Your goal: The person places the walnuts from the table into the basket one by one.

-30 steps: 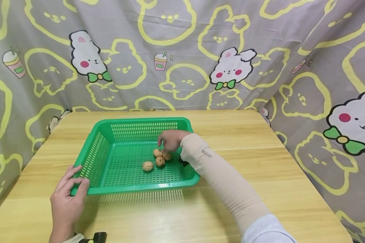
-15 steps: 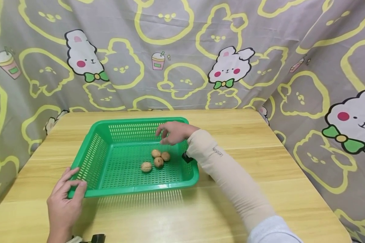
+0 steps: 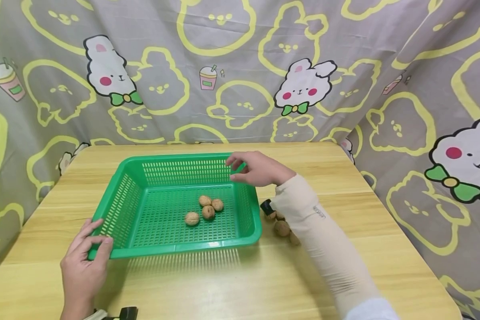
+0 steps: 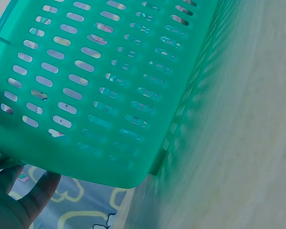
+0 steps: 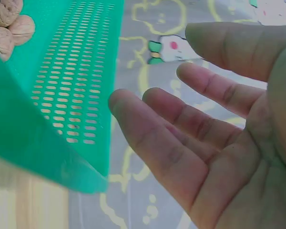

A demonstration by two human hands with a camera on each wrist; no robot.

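A green plastic basket with slotted sides lies on the table with several walnuts on its floor. My left hand grips the basket's near left corner, thumb on the rim and fingers around the outside; in the left wrist view the slotted wall rises beside the fingers. Over the right rim hovers my right hand, fingers loosely bent and parted, holding nothing. The right wrist view shows its bare palm and the basket's slotted side. More walnuts lie on the table right of the basket, partly hidden by my right forearm.
The wooden table extends around the basket. A grey curtain with cartoon rabbits hangs behind the table and along its sides. A black wrist camera piece juts from my right wrist close to the basket's right side.
My right hand has lifted away from the walnuts in the basket and moved right to the rim. Walnuts on the table have come into view beside the forearm. My left hand keeps its grip.
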